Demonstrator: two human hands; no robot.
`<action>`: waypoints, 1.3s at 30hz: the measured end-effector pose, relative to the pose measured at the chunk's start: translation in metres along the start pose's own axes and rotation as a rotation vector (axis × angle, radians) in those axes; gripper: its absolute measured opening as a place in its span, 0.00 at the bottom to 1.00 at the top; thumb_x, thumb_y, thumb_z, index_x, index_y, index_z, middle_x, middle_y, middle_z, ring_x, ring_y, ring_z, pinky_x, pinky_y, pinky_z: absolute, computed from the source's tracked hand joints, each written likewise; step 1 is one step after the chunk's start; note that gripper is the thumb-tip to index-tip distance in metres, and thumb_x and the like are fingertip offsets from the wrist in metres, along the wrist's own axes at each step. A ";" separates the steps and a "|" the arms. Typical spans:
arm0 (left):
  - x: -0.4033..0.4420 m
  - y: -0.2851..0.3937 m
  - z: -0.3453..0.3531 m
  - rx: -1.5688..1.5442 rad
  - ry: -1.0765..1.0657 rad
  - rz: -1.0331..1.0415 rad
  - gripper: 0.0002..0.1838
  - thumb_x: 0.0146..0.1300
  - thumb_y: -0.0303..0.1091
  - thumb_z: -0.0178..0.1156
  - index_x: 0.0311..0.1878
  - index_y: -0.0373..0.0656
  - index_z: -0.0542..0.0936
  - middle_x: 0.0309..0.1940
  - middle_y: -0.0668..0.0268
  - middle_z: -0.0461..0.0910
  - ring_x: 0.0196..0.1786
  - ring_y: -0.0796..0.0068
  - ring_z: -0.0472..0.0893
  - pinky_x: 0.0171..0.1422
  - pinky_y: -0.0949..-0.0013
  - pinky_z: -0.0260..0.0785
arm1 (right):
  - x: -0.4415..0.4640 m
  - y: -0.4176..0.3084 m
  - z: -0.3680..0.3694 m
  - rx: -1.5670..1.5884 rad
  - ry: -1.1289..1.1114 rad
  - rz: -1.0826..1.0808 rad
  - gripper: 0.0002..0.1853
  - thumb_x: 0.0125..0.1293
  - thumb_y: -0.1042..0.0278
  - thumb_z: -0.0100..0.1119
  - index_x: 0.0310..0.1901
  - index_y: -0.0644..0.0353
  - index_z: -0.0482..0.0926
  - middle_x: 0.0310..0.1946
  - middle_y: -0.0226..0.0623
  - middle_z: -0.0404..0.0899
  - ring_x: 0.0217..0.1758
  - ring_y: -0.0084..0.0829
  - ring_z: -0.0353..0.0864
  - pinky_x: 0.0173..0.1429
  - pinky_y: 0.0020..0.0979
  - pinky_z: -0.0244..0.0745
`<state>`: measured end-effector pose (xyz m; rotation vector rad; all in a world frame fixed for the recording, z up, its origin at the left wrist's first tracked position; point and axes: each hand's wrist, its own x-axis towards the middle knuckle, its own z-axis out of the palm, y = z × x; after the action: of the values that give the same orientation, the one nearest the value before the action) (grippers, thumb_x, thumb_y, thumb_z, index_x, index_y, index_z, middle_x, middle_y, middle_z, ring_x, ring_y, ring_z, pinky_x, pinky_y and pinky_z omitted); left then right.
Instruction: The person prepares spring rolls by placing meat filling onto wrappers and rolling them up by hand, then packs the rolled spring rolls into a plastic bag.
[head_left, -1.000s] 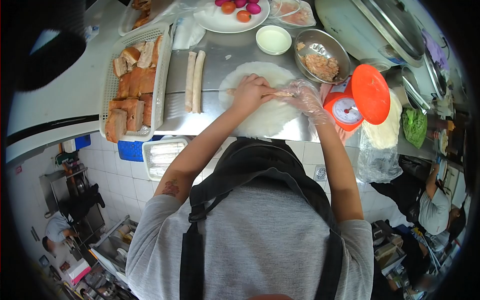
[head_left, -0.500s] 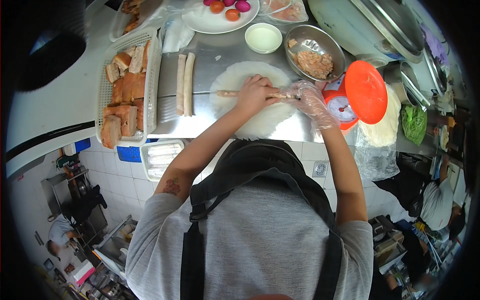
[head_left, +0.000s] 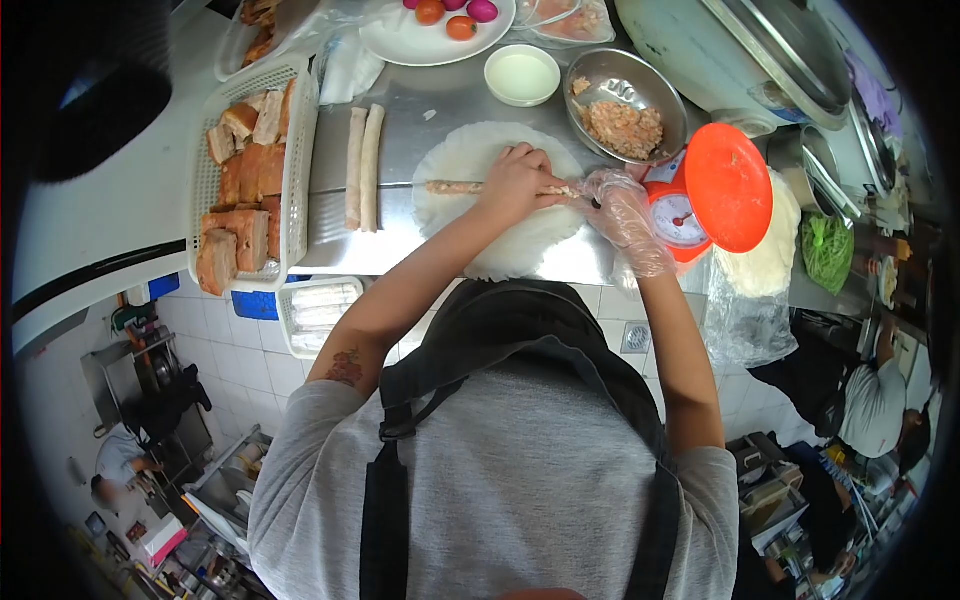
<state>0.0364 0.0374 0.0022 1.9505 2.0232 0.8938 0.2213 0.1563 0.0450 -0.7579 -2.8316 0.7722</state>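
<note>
A thin round wrapper sheet lies flat on the steel worktop, with a narrow strip of minced meat filling across its middle. My bare left hand rests over the strip, fingers curled around it. At the strip's right end, my right hand in a clear plastic glove has its fingers closed on the filling; a small dark spot shows by the fingertips. Two long pale rolls lie side by side to the left. Beyond the right hand stands a steel bowl with more minced meat.
An orange kitchen scale stands close to my right hand, with white sheets beside it. A white basket of roasted meat blocks is at left. A small bowl and a plate sit at the back. Other people work behind.
My right hand has shifted slightly down and left at the strip's end. The left hand stays over the filling, and the whole view has drifted a little.
</note>
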 end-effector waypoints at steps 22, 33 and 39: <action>-0.092 -0.071 -0.097 0.093 0.030 -0.183 0.15 0.52 0.43 0.77 0.44 0.57 0.93 0.43 0.74 0.82 0.52 0.66 0.76 0.61 0.61 0.67 | -0.022 -0.041 0.000 -0.230 0.066 0.134 0.39 0.54 0.55 0.77 0.69 0.51 0.77 0.60 0.48 0.80 0.64 0.49 0.77 0.69 0.45 0.71; -0.116 -0.053 -0.098 0.175 0.138 -0.029 0.26 0.55 0.43 0.75 0.59 0.53 0.86 0.52 0.64 0.80 0.58 0.62 0.76 0.65 0.60 0.67 | -0.060 -0.084 0.032 -0.081 0.084 -0.095 0.22 0.54 0.70 0.66 0.54 0.50 0.86 0.55 0.38 0.84 0.62 0.43 0.79 0.70 0.47 0.71; -0.155 -0.033 -0.084 0.072 -0.107 0.227 0.21 0.59 0.43 0.70 0.55 0.49 0.86 0.49 0.66 0.80 0.56 0.63 0.77 0.63 0.60 0.67 | -0.068 -0.067 0.050 -0.055 0.072 -0.099 0.22 0.54 0.71 0.65 0.54 0.49 0.86 0.54 0.39 0.84 0.62 0.45 0.78 0.70 0.46 0.72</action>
<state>-0.0178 -0.1331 0.0108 2.2500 1.8260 0.7516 0.2394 0.0500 0.0372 -0.6333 -2.8118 0.6415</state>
